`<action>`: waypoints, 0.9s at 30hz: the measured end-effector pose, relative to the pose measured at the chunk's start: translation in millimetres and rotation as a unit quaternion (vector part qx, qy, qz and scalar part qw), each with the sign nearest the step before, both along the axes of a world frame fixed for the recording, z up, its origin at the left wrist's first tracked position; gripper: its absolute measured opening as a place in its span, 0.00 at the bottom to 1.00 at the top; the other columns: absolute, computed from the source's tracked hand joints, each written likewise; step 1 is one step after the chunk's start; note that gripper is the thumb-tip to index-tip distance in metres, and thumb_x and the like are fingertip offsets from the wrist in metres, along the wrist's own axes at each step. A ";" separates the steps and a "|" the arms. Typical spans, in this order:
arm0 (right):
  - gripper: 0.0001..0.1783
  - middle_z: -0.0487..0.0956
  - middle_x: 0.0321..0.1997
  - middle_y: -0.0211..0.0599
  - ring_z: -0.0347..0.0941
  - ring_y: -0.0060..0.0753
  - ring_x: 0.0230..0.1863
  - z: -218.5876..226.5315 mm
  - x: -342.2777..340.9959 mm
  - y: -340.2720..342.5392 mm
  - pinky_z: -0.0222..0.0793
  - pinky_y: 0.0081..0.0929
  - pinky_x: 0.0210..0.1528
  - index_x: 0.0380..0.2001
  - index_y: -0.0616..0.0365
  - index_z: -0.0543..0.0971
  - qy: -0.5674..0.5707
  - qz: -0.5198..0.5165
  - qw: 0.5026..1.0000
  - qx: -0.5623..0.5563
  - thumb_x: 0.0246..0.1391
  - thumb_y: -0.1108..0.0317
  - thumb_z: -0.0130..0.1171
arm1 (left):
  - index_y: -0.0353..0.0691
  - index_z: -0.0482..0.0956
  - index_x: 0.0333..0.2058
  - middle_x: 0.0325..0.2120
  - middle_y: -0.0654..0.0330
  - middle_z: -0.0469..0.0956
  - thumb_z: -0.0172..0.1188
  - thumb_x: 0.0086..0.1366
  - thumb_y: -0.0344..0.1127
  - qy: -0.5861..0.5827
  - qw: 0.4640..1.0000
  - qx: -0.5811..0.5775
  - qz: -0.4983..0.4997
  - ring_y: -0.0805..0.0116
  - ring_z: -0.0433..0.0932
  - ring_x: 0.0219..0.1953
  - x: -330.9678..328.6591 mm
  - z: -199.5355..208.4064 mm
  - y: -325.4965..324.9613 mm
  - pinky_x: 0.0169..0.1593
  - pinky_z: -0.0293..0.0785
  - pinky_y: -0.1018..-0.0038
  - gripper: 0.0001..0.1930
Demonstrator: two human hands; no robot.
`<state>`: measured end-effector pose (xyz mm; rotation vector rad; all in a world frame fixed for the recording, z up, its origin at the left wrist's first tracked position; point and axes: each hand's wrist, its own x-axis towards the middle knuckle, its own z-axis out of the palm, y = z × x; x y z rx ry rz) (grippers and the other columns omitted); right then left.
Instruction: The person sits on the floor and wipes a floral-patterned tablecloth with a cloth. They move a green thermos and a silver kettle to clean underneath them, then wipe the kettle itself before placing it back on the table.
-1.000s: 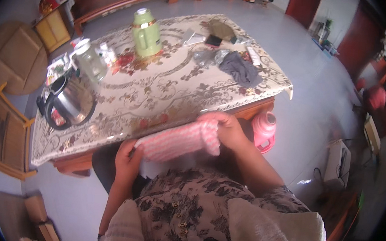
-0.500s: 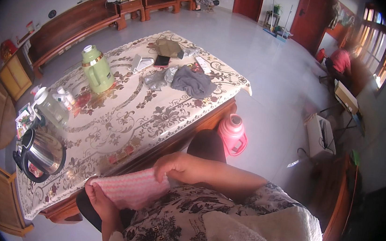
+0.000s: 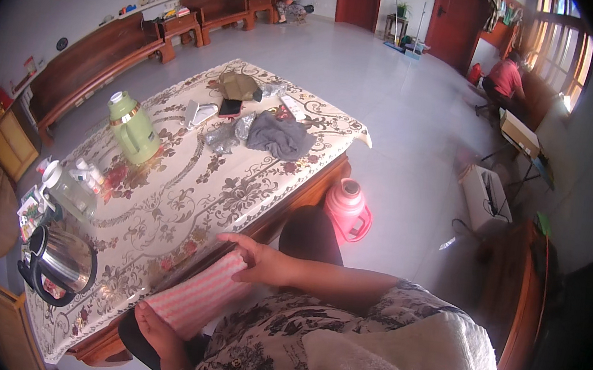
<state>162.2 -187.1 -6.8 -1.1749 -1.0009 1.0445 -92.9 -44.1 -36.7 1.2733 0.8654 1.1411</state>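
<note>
A pink-and-white striped cloth (image 3: 195, 293) is stretched between my hands over my lap, beside the table edge. My left hand (image 3: 159, 333) grips its lower left end, with the thumb lying on top. At the upper right end, my right hand (image 3: 259, 260) pinches the cloth's edge while one finger points out toward the table. Part of the cloth's underside is hidden. The table (image 3: 233, 171), with its cream flowered tablecloth, stands just ahead of my hands.
On the table are a green thermos (image 3: 132, 130), a steel kettle (image 3: 66, 262), a glass jug (image 3: 71, 194), a grey cloth (image 3: 280, 136) and a phone (image 3: 231, 108). A pink thermos (image 3: 346, 212) stands on the floor. Two people (image 3: 504, 78) are farther off.
My right hand has loosened from a fist, with a finger now extended. The cloth looks narrower and flatter between my hands. The view has shifted slightly.
</note>
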 end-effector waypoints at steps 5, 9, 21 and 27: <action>0.28 0.78 0.45 0.33 0.73 0.22 0.46 -6.7 3.1 -0.4 0.69 0.21 0.48 0.56 0.57 0.72 0.210 0.058 0.955 -0.201 0.50 0.74 0.64 | 0.38 0.70 0.46 0.38 0.61 0.75 0.48 0.73 0.48 -0.060 0.996 -0.065 -0.023 0.71 0.75 0.40 -0.8 -3.2 2.1 0.47 0.74 0.71 0.18; 0.22 0.80 0.46 0.36 0.76 0.32 0.47 -43.9 -5.8 4.4 0.71 0.33 0.52 0.49 0.60 0.76 0.381 0.020 0.917 -0.119 0.46 0.75 0.62 | 0.37 0.71 0.46 0.40 0.59 0.76 0.62 0.62 0.28 -0.027 0.990 -0.112 -0.076 0.71 0.75 0.41 10.6 14.7 -8.5 0.45 0.75 0.72 0.15; 0.23 0.77 0.57 0.43 0.73 0.41 0.57 -85.2 -25.8 18.3 0.65 0.42 0.63 0.57 0.60 0.71 0.506 0.128 0.839 -0.151 0.61 0.63 0.56 | 0.35 0.77 0.42 0.36 0.63 0.79 0.54 0.70 0.33 0.058 0.995 0.040 -0.075 0.77 0.75 0.38 30.5 0.9 -16.5 0.44 0.72 0.78 0.09; 0.31 0.70 0.62 0.41 0.68 0.41 0.61 -54.5 -33.8 25.0 0.59 0.42 0.67 0.63 0.56 0.64 0.537 0.158 0.822 -0.108 0.67 0.44 0.43 | 0.36 0.67 0.59 0.50 0.51 0.75 0.60 0.64 0.35 0.235 0.921 0.076 -0.300 0.65 0.78 0.45 44.2 27.4 -40.5 0.49 0.73 0.73 0.26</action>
